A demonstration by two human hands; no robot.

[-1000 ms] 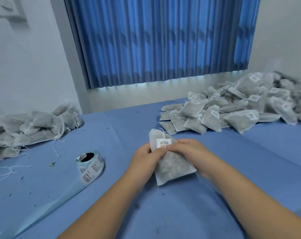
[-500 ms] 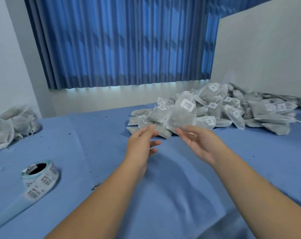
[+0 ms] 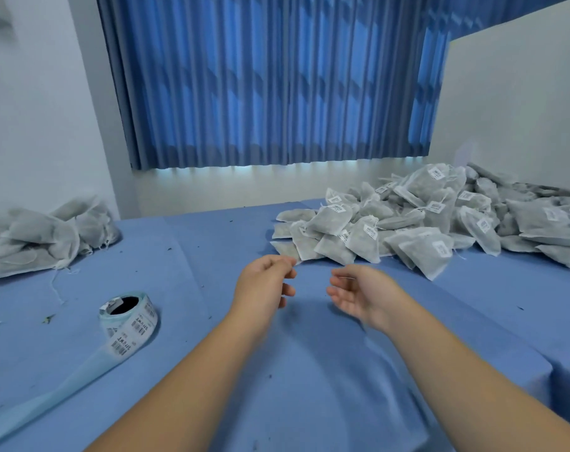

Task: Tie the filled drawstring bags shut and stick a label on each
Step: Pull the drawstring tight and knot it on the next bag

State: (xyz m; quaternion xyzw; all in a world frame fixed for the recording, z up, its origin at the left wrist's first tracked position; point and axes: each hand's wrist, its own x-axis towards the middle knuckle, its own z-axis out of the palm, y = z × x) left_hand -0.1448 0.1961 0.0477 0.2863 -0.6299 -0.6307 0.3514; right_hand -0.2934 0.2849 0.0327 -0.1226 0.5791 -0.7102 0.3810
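This is a small packing room. The blue-covered bench (image 3: 309, 393) holds heaps of little filled bags (image 3: 417, 223) and a roll of labels (image 3: 128, 316). Blue curtains (image 3: 270, 86) hang behind.

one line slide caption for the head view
Empty left hand and right hand hover over blue cloth between labelled bag pile, unlabelled bags and label roll.

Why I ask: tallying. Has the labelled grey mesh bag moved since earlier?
Yes: away and rightward off the blue tablecloth's middle, toward the pile of labelled grey bags.
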